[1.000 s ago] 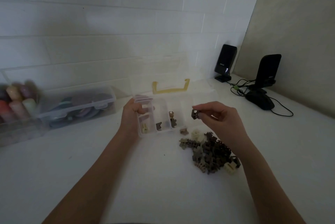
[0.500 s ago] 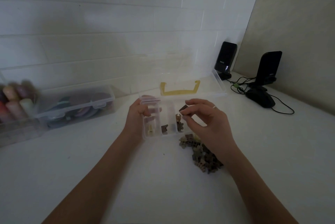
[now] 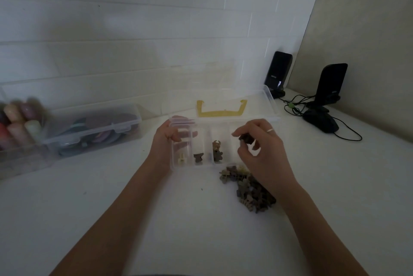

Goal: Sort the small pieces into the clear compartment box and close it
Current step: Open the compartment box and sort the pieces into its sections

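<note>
The white desk (image 3: pixel 156 219) carries everything here. At its centre sits the clear compartment box (image 3: pixel 201 164), lid swung back toward twelve o'clock with a yellow handle (image 3: pixel 221 110) showing through it. The left hand (image 3: pixel 165 143) grips the box's nine o'clock wall, thumb outside and curled fingers inside the end compartment, steadying it. The right hand (image 3: pixel 261 150) has crossed from the heap side a second ago to hover over the box's three o'clock compartment, its fingers narrowed to a pinch on one dark piece (image 3: pixel 245 138).

At five o'clock from the box lies the pile of unsorted pieces (image 3: pixel 250 190), brown and grey mostly, a few pale, still large. Inside the box, only a few are sorted: a cream piece (image 3: pixel 182 158) in the nine o'clock compartment, a dark one (image 3: pixel 198 156) next, two brownish ones (image 3: pixel 216 150) in the third.

So the piece picked a moment back is now over its compartment; I judge the drop is next, and the task is early, with closing far off.
</note>
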The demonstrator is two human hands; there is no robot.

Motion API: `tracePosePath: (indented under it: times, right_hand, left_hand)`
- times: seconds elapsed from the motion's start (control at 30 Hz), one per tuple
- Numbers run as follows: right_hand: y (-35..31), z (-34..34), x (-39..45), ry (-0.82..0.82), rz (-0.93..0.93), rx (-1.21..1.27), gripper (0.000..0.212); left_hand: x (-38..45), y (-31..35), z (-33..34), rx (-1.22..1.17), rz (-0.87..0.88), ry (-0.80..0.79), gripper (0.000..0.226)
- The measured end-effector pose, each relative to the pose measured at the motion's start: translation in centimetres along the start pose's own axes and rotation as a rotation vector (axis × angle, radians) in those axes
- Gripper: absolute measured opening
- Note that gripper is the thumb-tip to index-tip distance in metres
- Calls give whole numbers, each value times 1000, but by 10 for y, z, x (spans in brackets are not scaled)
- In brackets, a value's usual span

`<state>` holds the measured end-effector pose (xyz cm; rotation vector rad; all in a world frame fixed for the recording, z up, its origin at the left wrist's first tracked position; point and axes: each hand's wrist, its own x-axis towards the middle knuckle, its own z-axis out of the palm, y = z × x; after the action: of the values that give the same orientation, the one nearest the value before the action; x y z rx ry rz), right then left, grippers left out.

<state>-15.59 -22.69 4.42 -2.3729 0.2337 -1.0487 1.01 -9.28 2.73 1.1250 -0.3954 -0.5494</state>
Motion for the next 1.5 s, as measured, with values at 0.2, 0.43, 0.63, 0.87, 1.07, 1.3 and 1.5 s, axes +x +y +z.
tracePosePath:
  times: [0.2,0.43,0.63,0.87,1.07,1.3,1.5]
  right_hand:
    - [-25,-3,3,-51,46,132,33]
    - [-74,37,12,-614,-21,-359,49]
    - [-77,51,17,-704,10,-553,45]
    - [-72,36,13,-767,120,-382,50]
    - [-70,34,3,-744,85,-397,55]
    - [-53,17,10,-492,185,73,40]
    - [-6,-25,26,25,313,147,32]
  left_hand:
    - [0,1,1,0,-11,16,43]
    - [-4,3,6,-76,-42,32,36]
    - [-5,4,6,-35,11,25,35]
    - [-2,3,2,37,21,42,35]
    - [-5,5,4,52,41,27,40]
    - [-3,4,2,39,27,32,38]
    - [-2,5,1,56,31,15,37]
